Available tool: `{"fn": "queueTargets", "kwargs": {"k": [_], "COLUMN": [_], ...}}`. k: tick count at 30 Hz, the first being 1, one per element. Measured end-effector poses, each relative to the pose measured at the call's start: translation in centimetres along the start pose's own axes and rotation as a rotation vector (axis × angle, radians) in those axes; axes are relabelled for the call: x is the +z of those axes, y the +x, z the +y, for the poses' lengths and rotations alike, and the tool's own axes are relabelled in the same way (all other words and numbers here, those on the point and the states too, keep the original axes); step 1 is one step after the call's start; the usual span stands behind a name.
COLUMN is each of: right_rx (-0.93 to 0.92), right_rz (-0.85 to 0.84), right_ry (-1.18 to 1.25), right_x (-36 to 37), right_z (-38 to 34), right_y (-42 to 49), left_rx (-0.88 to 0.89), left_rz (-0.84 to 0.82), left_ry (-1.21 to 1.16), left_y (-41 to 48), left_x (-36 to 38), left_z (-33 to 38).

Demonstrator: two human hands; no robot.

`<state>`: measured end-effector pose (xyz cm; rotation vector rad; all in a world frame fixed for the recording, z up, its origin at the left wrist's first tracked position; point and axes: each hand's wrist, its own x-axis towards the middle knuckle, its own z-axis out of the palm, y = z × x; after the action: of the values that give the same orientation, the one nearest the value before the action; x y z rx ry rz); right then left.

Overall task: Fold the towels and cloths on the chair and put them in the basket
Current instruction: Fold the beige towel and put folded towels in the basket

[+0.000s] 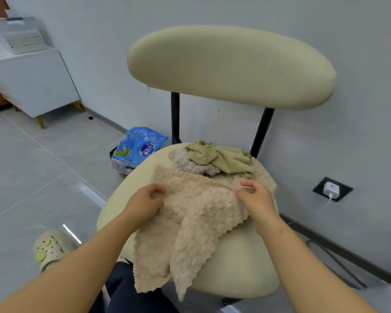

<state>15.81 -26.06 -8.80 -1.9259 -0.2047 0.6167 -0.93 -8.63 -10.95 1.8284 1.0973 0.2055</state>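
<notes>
A fluffy beige towel lies across the cream chair seat, its lower corners hanging over the front edge. My left hand grips its upper left edge. My right hand pinches its upper right edge. Behind it on the seat lie a crumpled grey cloth and an olive-green cloth on top of another beige cloth. A white perforated basket stands on a cabinet at the far left.
The chair's padded backrest stands against a grey wall. A blue plastic bag sits on the floor left of the chair. A white cabinet is at far left. A charger is plugged in at right, cable trailing.
</notes>
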Motion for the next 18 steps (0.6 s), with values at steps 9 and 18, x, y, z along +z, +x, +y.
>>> {"fn": "queueTargets", "kwargs": {"k": [9,18], "right_rx": [0.091,-0.093], "right_rz": [0.015,0.198], "right_ry": [-0.239,-0.200], "right_x": [1.2,-0.7], "right_z": [3.4,-0.9], "right_y": [-0.6,2.1], "left_rx": [0.122,0.122], "left_rz": [0.041,0.039], "left_ry": [0.278,0.392], "left_y": [0.1,1.7], "left_x": [0.6,-1.4], "left_z": [-0.9,-1.6]}}
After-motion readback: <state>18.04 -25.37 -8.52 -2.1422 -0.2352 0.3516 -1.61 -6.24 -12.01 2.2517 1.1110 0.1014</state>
